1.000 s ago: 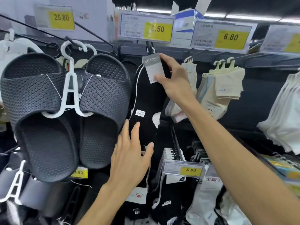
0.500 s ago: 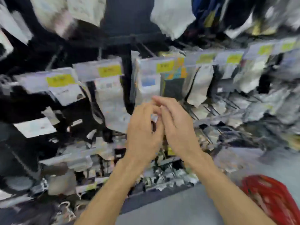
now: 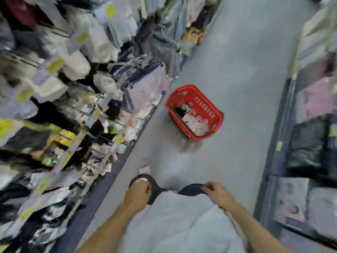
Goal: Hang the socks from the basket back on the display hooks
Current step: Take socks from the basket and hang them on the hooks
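Note:
A red basket [image 3: 205, 106] stands on the grey floor ahead of me, by the foot of the sock display [image 3: 102, 83] on the left. Pale packaged socks [image 3: 196, 122] and something dark lie inside it. My left hand [image 3: 137, 195] and my right hand [image 3: 218, 194] hang low in front of my body, well short of the basket. Their fingers are loosely curled and hold nothing. The whole view is blurred by motion, and the hooks cannot be told apart.
Racks of hanging socks with yellow price tags fill the left side. Another shelf unit [image 3: 310, 110] with dark and pale packs lines the right. The grey aisle floor [image 3: 246, 61] runs between them, and my dark shoes [image 3: 155, 187] show below my hands.
My view has swung from the upper hooks down to the aisle floor. Both hands have left the hung black sock and dropped to waist height, holding nothing. The basket is now in full view.

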Available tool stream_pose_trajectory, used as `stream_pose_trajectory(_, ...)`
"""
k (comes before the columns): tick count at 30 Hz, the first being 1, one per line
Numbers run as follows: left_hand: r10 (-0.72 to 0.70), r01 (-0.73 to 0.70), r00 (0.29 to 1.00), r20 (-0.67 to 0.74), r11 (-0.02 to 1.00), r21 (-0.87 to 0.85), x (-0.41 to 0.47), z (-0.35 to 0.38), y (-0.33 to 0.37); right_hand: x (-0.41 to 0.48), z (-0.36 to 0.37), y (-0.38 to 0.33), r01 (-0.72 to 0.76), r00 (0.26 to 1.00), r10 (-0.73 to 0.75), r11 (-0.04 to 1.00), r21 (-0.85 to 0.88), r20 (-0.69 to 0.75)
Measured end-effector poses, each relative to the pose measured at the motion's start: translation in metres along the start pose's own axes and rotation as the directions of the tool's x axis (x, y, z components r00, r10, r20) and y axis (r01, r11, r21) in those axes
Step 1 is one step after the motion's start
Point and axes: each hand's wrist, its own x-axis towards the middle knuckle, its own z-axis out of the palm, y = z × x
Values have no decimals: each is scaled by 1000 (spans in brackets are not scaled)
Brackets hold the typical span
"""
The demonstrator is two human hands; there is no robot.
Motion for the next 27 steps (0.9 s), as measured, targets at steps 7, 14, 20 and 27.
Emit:
stream_pose_trajectory(7,180,-187,979,95,980,73,90,-41,54,49,-26,3,-152,987,160,969,193,-26)
stream_pose_trajectory(14,171,-209,948,269,971,117,201,-90,92,118,-87,-45,-285,949,314,879,382,-15)
stream_pose_trajectory(20,119,-158,922,367,985,76,320,-128,133,212,-129,-105,-232,965,261,841,489,9)
stream_pose_trajectory(27,166,-215,908,384,972,90,504,-94,203,380,-146,-117,-266,941,338,705,657,18)
